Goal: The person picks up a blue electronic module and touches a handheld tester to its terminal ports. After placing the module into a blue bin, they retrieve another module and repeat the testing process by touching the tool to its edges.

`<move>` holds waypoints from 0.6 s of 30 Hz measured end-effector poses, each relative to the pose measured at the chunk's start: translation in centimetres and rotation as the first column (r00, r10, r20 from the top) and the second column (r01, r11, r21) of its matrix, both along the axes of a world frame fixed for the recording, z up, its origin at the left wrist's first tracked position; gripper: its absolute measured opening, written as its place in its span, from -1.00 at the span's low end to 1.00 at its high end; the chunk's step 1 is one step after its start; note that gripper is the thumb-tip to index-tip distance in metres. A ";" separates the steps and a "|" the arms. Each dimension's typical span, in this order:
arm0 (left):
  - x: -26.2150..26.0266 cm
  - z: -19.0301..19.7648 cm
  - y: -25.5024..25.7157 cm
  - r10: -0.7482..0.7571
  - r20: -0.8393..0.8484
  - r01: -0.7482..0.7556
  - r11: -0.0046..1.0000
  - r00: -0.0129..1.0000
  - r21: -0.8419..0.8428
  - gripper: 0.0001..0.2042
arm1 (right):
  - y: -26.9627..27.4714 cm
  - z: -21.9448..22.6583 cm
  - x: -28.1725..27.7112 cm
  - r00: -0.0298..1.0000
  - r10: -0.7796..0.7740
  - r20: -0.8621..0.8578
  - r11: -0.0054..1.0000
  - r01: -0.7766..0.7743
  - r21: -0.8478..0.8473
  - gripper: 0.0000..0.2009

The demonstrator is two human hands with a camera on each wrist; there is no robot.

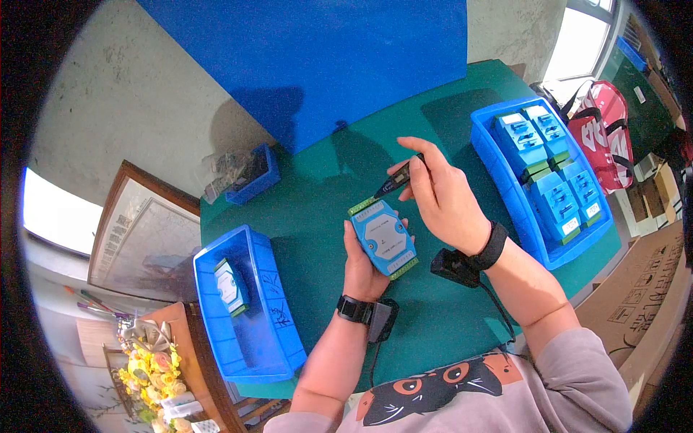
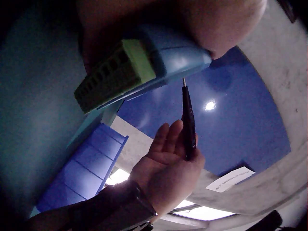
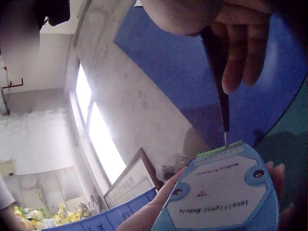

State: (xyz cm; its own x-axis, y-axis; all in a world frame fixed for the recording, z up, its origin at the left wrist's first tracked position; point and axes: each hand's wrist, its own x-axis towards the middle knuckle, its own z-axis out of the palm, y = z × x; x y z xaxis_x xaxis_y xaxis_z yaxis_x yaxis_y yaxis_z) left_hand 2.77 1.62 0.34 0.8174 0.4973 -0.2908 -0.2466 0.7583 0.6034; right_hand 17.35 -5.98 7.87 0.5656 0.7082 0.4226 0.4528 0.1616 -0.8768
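My left hand (image 1: pixel 368 270) grips a light-blue module (image 1: pixel 384 237) with a grey label and green terminal strips at both ends. My right hand (image 1: pixel 449 206) pinches a black pen-like tool (image 1: pixel 395 179) between thumb and fingers. In the right wrist view the thin metal tip of the tool (image 3: pixel 223 101) is at the green strip (image 3: pixel 219 150) along the module's far end; whether it touches cannot be told. The left wrist view shows the tool (image 2: pixel 188 120) below the module (image 2: pixel 175 55), in the right hand (image 2: pixel 166 175).
At the right, a blue bin (image 1: pixel 514 202) holds several blue modules. Another blue bin (image 1: pixel 267 343) at the left holds one module (image 1: pixel 231 287). A small blue box (image 1: pixel 263 175) with clear bags stands at the back left of the green table (image 1: pixel 325 180).
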 end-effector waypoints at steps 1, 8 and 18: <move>0.0 0.0 0.0 0.003 -0.002 -0.003 1.000 1.000 0.001 -0.29 | 0.0 0.0 0.0 1.000 -0.002 -0.003 1.000 0.002 0.001 -0.67; 0.0 0.2 -0.1 0.009 -0.015 -0.009 1.000 1.000 0.003 -0.29 | -0.2 0.3 0.0 1.000 0.000 -0.014 1.000 0.000 -0.027 -0.67; -0.1 -0.2 0.1 -0.017 0.000 0.017 1.000 1.000 -0.001 -0.30 | -0.1 0.2 0.0 1.000 0.011 0.000 0.998 -0.011 -0.055 -0.65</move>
State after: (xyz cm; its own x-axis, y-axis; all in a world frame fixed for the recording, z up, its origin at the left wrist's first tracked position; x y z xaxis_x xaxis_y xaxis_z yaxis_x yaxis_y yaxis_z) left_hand 2.68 1.74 0.14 0.8258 0.4830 -0.2912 -0.2340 0.7632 0.6023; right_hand 17.37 -6.11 8.06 0.5578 0.7361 0.3833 0.4516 0.1183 -0.8844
